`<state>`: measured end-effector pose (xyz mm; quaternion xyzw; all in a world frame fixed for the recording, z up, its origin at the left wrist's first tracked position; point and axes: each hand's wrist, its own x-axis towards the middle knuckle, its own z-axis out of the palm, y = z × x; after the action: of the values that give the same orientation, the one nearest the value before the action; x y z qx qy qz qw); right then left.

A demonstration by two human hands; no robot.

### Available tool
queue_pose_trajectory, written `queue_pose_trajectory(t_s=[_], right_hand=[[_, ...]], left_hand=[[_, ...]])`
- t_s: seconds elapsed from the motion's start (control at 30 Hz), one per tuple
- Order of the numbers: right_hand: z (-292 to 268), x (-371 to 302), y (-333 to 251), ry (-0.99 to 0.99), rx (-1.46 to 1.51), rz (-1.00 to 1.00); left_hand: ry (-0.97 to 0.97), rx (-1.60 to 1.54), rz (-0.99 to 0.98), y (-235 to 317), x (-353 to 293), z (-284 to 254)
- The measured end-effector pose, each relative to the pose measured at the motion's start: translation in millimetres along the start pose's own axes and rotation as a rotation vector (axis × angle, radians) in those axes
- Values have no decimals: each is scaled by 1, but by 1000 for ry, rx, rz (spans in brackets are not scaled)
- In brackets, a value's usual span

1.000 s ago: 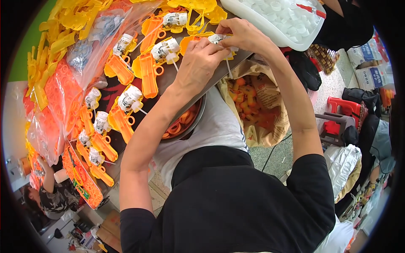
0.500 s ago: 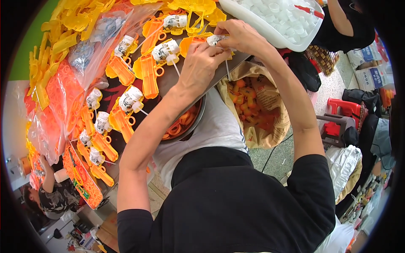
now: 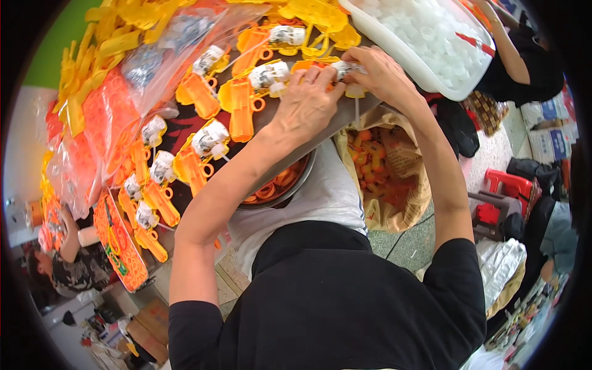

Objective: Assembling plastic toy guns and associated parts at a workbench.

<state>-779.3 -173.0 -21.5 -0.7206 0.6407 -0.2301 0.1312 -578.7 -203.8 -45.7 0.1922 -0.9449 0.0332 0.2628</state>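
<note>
The left hand (image 3: 306, 103) lies palm down, fingers spread flat on an orange toy gun (image 3: 320, 66) at the far edge of the surface (image 3: 342, 117) (grip released). Just beside it, the right hand (image 3: 377, 73) pinches the toy's small white, clear-wrapped piece (image 3: 345, 69).
</note>
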Motion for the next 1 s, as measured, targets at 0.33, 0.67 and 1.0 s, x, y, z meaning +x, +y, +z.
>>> queue_pose_trajectory(t_s=[0.33,0.67,1.0], right_hand=[[29,-7,-25,262,-121,-188],[23,-8,-6,303,-104,-265],[-12,-23,-7,405,12,-274]], left_hand=[[-37,125,-349,-36,-60,-41],[94,76,-322,-51,-61,-62],[-372,133,-462,-110,-84,-80]])
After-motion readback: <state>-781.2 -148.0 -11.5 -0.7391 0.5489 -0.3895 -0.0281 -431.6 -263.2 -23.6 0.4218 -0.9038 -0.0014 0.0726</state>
